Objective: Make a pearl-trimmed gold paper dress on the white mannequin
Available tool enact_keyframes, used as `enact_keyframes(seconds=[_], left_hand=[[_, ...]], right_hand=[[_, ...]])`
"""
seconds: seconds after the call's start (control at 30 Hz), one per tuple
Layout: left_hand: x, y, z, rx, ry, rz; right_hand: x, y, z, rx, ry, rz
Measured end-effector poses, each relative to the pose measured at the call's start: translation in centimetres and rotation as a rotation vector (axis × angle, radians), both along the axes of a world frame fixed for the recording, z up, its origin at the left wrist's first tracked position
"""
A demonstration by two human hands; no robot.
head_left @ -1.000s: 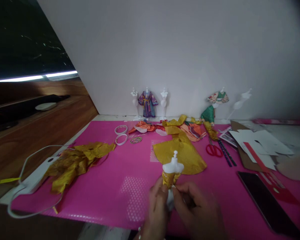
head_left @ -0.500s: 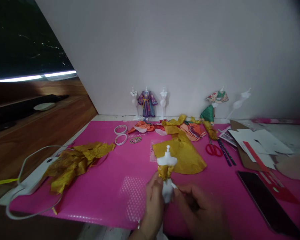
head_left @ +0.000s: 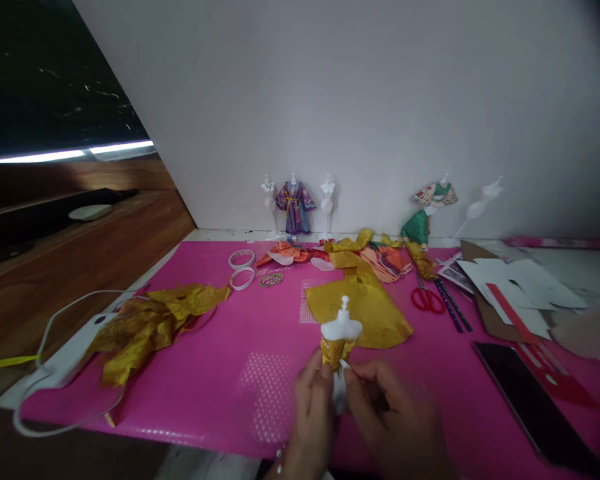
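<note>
A small white doll mannequin (head_left: 341, 329) stands upright between my hands, with gold fabric (head_left: 333, 351) wrapped about its chest. My left hand (head_left: 314, 393) is closed around its waist from the left side. On the right, my right hand (head_left: 387, 407) pinches a small white strip or tip (head_left: 345, 364) against the mannequin's front, at the lower edge of the gold fabric. Fingers hide much of the mannequin's lower body. Behind it, a wide piece of gold cloth (head_left: 375, 310) lies flat on the pink mat (head_left: 220, 373).
Crumpled gold cloth (head_left: 155, 327) and a white power strip (head_left: 75, 353) lie left. Tape rolls (head_left: 242, 278) and orange scraps (head_left: 285, 253) are farther back. Red-handled scissors (head_left: 427, 301), a phone (head_left: 535, 407) and white papers (head_left: 520, 287) lie right. Dressed mannequins (head_left: 295, 207) stand along the wall.
The mannequin and both hands have shifted slightly right and down. The white tip in my right hand has moved up to the gold fabric's lower edge.
</note>
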State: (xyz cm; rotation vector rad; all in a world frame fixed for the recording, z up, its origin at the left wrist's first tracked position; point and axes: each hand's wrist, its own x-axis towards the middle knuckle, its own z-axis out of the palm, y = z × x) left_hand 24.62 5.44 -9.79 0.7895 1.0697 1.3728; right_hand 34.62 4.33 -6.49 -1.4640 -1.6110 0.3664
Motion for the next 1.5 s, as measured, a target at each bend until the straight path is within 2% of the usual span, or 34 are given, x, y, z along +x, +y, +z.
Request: enact_keyframes(seconds=[0.13, 0.23, 0.43, 0.63, 0.77, 0.9, 1.0, 1.1, 1.33, 1.5], left_hand=[[0.1, -0.5, -0.3, 0.038, 0.103, 0.048], [0.3, -0.4, 0.0, 0.044, 0.103, 0.036], [0.2, 0.6, 1.0, -0.005, -0.011, -0.007], [0.4, 0.2, 1.2, -0.103, -0.116, 0.037], [0.5, 0.1, 0.9, -0.077, -0.180, 0.011], [0.3, 0.1, 0.2, 0.009, -0.118, -0.019], [0.1, 0.2, -0.3, 0.024, -0.101, 0.005], [0.1, 0.4, -0.5, 0.020, -0.112, 0.022], [0.0, 0.5, 0.7, 0.002, -0.091, 0.043], [0.2, 0.3, 1.1, 0.032, -0.112, 0.038]], right_hand=[[0.0, 0.0, 0.2, 0.020, -0.021, 0.002], [0.2, 0.0, 0.4, 0.041, -0.061, -0.003], [0.4, -0.5, 0.4, 0.065, -0.111, -0.081], [0.2, -0.3, 0.5, 0.051, -0.064, -0.043], [0.0, 0.0, 0.5, 0.051, -0.038, -0.024], [0.0, 0.1, 0.1, -0.006, 0.011, 0.007], [0.2, 0.0, -0.1, -0.049, 0.076, 0.049], [0.2, -0.3, -0.1, -0.022, 0.087, 0.069], [0.2, -0.9, 0.4, -0.015, 0.058, -0.057], [0.2, -0.7, 0.1, -0.028, 0.069, 0.000]])
